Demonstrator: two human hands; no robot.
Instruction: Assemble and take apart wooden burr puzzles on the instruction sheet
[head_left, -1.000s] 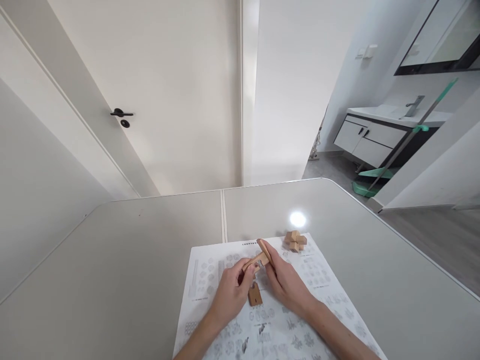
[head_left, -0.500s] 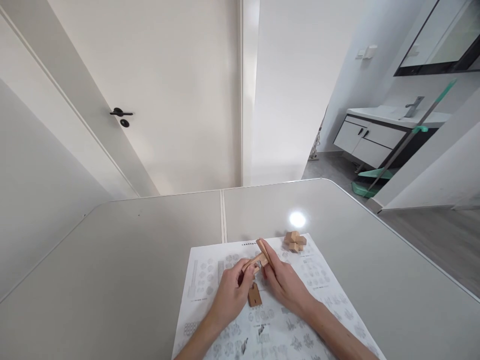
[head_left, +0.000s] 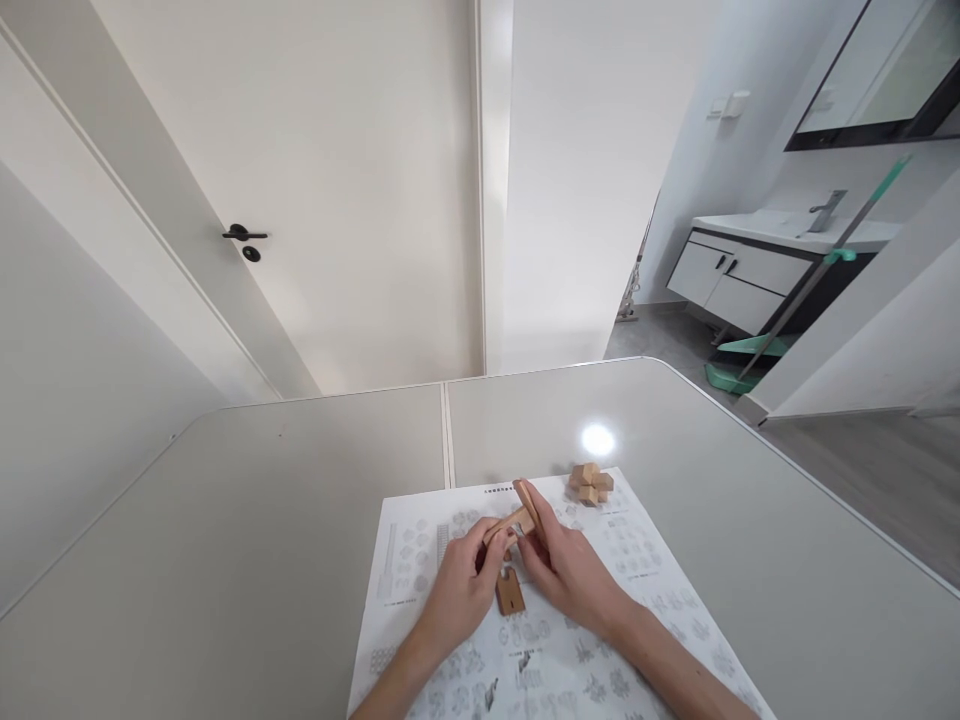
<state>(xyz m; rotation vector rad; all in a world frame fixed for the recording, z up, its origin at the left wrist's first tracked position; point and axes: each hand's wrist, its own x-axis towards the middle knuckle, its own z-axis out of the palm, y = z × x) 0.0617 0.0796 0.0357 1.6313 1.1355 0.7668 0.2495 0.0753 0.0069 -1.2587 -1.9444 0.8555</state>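
Observation:
My left hand (head_left: pixel 459 590) and my right hand (head_left: pixel 566 565) meet over a printed instruction sheet (head_left: pixel 630 570) on the grey table (head_left: pixel 225 540). Both pinch wooden puzzle bars (head_left: pixel 519 513) crossed between their fingertips, one lying flat, one angled up. A single notched wooden piece (head_left: pixel 509 592) lies on the sheet just below the hands. An assembled wooden burr puzzle (head_left: pixel 590 483) sits at the sheet's far right corner, apart from the hands.
A seam (head_left: pixel 445 430) divides the table top. Beyond it stand a white door with a black handle (head_left: pixel 244 234) and a doorway to a bathroom with a vanity cabinet (head_left: pixel 739 275) and a green mop (head_left: pixel 817 275).
The hands and the crossed bars have stayed almost in place; my right fingers have shifted slightly on the angled bar. The camera has tilted a little.

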